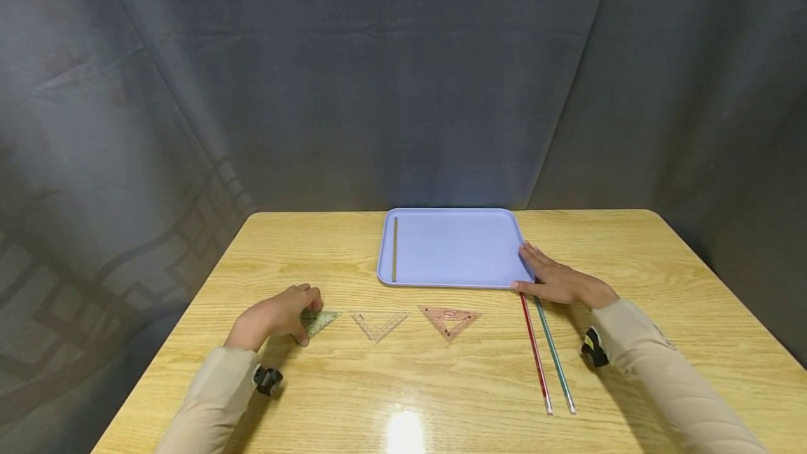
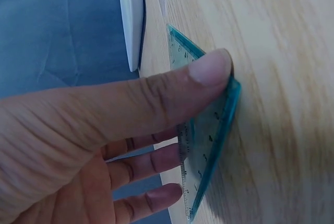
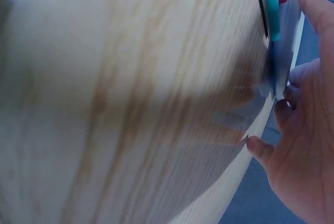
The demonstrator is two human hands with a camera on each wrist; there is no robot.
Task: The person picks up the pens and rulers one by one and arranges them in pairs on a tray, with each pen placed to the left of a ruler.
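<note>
Backdrop: dark grey cloth, draped in folds behind and to both sides. Table (image 1: 630, 258): pale wood-grain top, glossy, rounded corners, one bright lamp glare near the front edge. Tray (image 1: 454, 247): lavender plastic, rectangular with rounded corners and a low rim, at the far centre; a thin olive straight ruler (image 1: 395, 249) lies inside along its left wall. Two long thin rods, red rod (image 1: 534, 350) and green rod (image 1: 553, 352), lie side by side in front of the tray's right corner, their far ends hidden under the right hand (image 1: 557, 279). That hand rests flat, fingers straight, fingertips at the tray's right rim; the wrist view is blurred and shows no grasp. Three transparent triangular set squares sit in a row near the front: pink set square (image 1: 449, 319), colourless set square (image 1: 378, 324), teal set square (image 1: 318, 319). The left hand (image 1: 277, 314) pinches the teal one, thumb (image 2: 209, 72) on its upper face, fingers curled beneath, one edge lifted off the wood. Both sleeves are beige and cut off by the frame.
</note>
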